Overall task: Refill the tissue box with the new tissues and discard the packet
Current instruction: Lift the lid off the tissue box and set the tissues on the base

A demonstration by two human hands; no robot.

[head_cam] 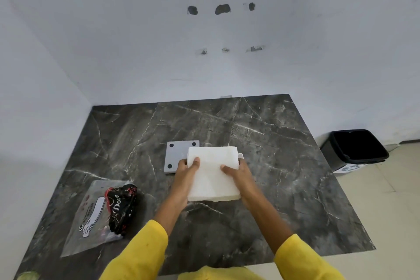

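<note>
Hands, two, left [186, 169] and right [238, 171], each grip clamped on one tissue stack [212, 173]; one packet [106, 213] nearby.

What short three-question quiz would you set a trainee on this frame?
1. True or false: both hands grip the tissue stack.
2. Where does the empty packet lie: A) in the bin, B) on the table, C) on the floor?
3. The grey plate with black dots lies on which side of the stack?

Key: 1 true, left hand and right hand. 2 B. 3 left.
</note>
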